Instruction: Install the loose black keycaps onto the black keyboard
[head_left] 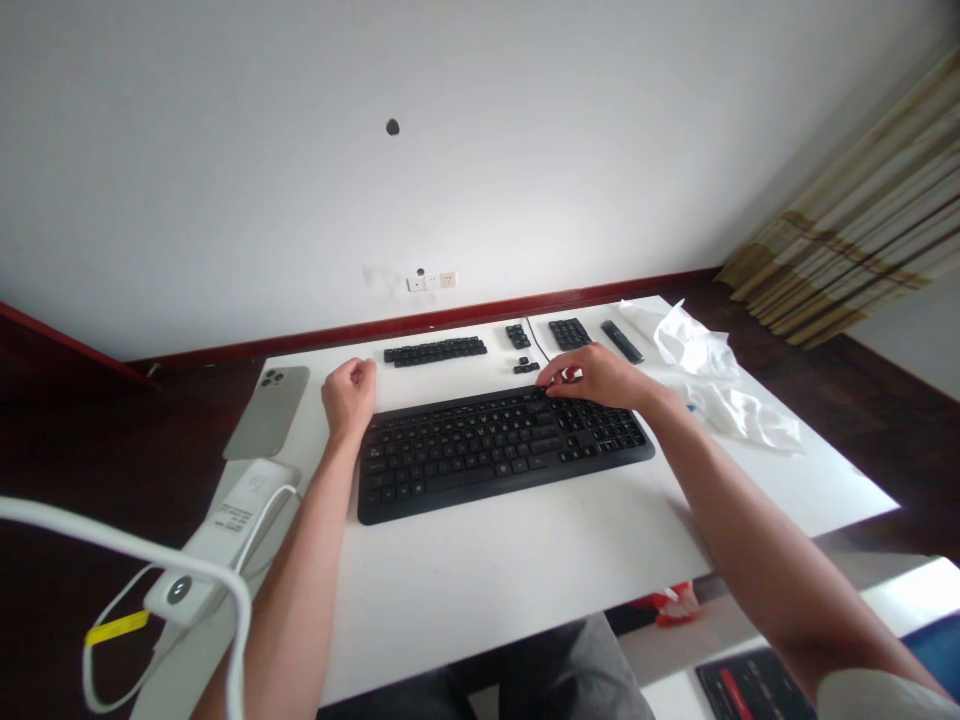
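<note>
A black keyboard lies on the white table, its right-hand key block partly without caps. My right hand is over the keyboard's upper edge, right of centre, with thumb and fingertips pinched together; what they hold, if anything, is too small to make out. Curled into a loose fist, my left hand rests beside the keyboard's upper left corner, and its fingertips are hidden. Behind the keyboard lie rows of loose black keycaps, a small group of keycaps and a block of keycaps.
A phone and a white power bank with a white cable lie at the left. At the right are a dark slim object and crumpled white tissues. A thin black cable runs back from the keyboard.
</note>
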